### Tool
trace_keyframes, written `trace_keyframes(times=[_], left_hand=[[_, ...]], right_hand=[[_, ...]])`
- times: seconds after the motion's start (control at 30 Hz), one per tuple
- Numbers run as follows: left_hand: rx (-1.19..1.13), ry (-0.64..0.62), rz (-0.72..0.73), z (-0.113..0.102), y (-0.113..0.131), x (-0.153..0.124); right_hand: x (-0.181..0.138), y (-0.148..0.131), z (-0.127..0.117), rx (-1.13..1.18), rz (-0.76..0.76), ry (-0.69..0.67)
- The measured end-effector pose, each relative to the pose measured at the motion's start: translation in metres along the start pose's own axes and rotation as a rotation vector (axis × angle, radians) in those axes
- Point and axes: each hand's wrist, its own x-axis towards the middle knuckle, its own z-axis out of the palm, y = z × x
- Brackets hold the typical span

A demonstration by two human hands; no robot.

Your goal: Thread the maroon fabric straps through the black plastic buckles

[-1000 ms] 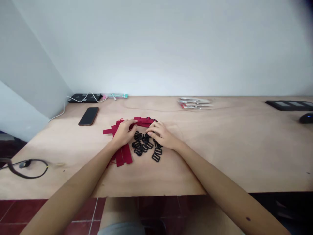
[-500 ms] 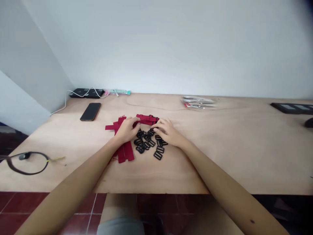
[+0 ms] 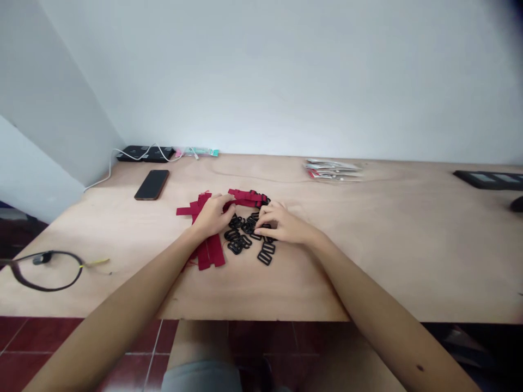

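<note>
From where I stand, the person's left hand [image 3: 212,216] lies curled over a bunch of red fabric strips [image 3: 214,252], while the right hand [image 3: 283,225] reaches over a loose pile of black plastic slide buckles [image 3: 265,253], fingertips [image 3: 260,232] touching them. Both piles sit together on a plywood desk [image 3: 408,245]. A black smartphone [image 3: 152,184] lies beyond the left hand, glasses [image 3: 49,270] sit near the left edge, and a stack of small packets [image 3: 333,169] lies toward the wall.

Left hand [image 3: 212,216] curled; right hand [image 3: 284,226] palm down, fingers bent
</note>
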Motion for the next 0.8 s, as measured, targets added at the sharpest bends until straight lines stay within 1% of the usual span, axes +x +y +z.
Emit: trace_keyframes(times=[0.13,0.27,0.33,0.4,0.47,0.57,0.63,0.7,0.8], left_hand=[[-0.003,0.004,0.018,0.001,-0.002,0.0],[-0.006,0.011,0.022,0.001,-0.002,0.0],[-0.009,0.01,0.028,0.0,-0.002,0.001],[-0.024,0.004,0.041,0.0,0.0,0.001],[-0.042,0.003,0.066,-0.001,0.001,0.001],[-0.08,0.012,0.146,-0.002,0.003,0.001],[-0.116,0.015,0.205,-0.003,0.005,0.001],[-0.147,0.006,0.241,-0.003,0.008,0.0],[-0.188,-0.002,0.268,-0.003,0.014,-0.002]], right_hand=[[0.0,-0.004,-0.002,0.033,0.049,-0.049],[-0.001,-0.006,-0.001,0.078,0.067,-0.041],[-0.001,-0.005,0.0,0.14,0.068,-0.036],[0.001,-0.004,0.0,0.252,0.068,-0.02],[0.003,-0.002,0.001,0.376,0.076,0.051],[0.007,0.001,0.004,0.508,0.103,0.245],[0.009,0.002,0.008,0.58,0.118,0.351],[0.01,0.002,0.012,0.665,0.14,0.416],[0.012,0.002,0.017,0.763,0.171,0.451]])
